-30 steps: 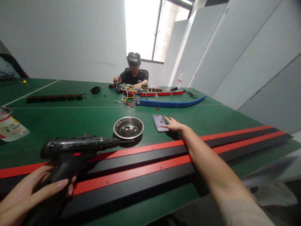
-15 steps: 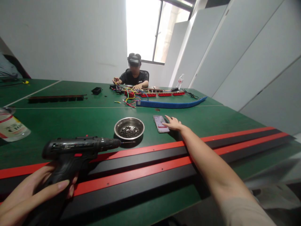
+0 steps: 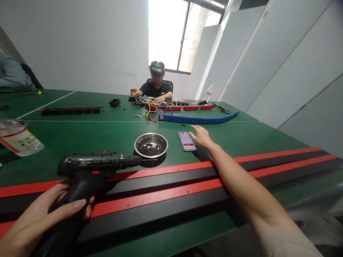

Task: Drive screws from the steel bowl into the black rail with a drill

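My left hand (image 3: 37, 221) at the lower left is wrapped round the grip of a black cordless drill (image 3: 93, 166), whose bit points right toward a steel bowl (image 3: 150, 144) of small black screws. My right hand (image 3: 201, 137) reaches across the long red and black rail (image 3: 187, 178) with its fingers spread, resting just right of a phone (image 3: 187, 141) that lies face up on the green table (image 3: 88, 137).
A plastic bottle (image 3: 18, 139) lies at the left. Across the table a person (image 3: 158, 87) works on coloured wires and red parts (image 3: 171, 107) beside a long blue strip (image 3: 198, 119). A dark rail (image 3: 71, 110) and a small black box (image 3: 114, 102) lie further back.
My right hand has lifted off the phone's screen and shifted slightly right of it. The view has drifted a little; the drill stays in my left hand.
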`<action>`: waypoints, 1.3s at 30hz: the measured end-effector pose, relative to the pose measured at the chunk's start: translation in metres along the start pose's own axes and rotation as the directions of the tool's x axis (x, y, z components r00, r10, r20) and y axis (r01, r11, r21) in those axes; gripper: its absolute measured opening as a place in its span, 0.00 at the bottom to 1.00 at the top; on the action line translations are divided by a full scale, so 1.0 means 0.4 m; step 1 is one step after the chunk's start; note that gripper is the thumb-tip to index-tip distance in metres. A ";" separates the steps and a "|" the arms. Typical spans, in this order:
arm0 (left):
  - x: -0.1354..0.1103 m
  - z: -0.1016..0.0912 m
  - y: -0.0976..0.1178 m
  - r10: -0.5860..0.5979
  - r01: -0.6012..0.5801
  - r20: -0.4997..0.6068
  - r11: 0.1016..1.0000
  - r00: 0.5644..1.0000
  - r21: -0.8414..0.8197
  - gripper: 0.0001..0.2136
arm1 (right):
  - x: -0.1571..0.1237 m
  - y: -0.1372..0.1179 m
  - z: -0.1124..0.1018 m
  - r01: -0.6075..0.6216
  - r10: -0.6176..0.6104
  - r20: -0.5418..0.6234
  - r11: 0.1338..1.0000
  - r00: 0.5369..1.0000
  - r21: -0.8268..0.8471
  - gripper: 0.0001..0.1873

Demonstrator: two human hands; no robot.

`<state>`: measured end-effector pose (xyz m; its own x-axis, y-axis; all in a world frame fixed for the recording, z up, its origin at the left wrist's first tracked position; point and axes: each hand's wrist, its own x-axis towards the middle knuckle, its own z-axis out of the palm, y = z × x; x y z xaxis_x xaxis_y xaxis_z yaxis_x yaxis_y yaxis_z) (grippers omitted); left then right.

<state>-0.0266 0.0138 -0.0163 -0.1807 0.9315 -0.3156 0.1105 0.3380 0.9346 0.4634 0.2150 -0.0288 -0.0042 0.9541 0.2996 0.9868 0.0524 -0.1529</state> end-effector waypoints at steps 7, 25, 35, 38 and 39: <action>-0.017 0.003 0.030 0.033 -0.025 0.091 0.996 0.995 -0.088 0.20 | -0.057 -0.289 -0.061 0.626 -0.630 0.021 0.775 0.777 0.089 0.17; -0.014 0.017 0.034 0.176 -0.149 0.054 0.933 0.983 -0.329 0.15 | 0.021 -0.494 0.020 0.335 -0.358 0.506 0.932 0.785 0.140 0.14; -0.004 0.010 0.024 0.184 -0.160 0.038 0.925 0.982 -0.345 0.14 | -0.030 -0.503 0.007 0.260 -0.320 0.377 0.944 0.869 0.203 0.17; -0.014 0.012 0.030 0.180 -0.159 0.022 0.916 0.983 -0.368 0.14 | -0.042 -0.526 -0.012 0.403 -0.487 0.330 0.868 0.809 0.291 0.15; -0.018 0.012 0.033 0.177 -0.157 0.017 0.911 0.984 -0.381 0.14 | -0.047 -0.536 -0.020 0.466 -0.555 0.314 0.826 0.770 0.317 0.14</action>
<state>-0.0190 0.0121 -0.0026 -0.1419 0.9787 -0.1482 -0.2437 0.1105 0.9635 0.2534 0.1835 0.0061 -0.6020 0.7983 0.0204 0.7617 0.5817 -0.2852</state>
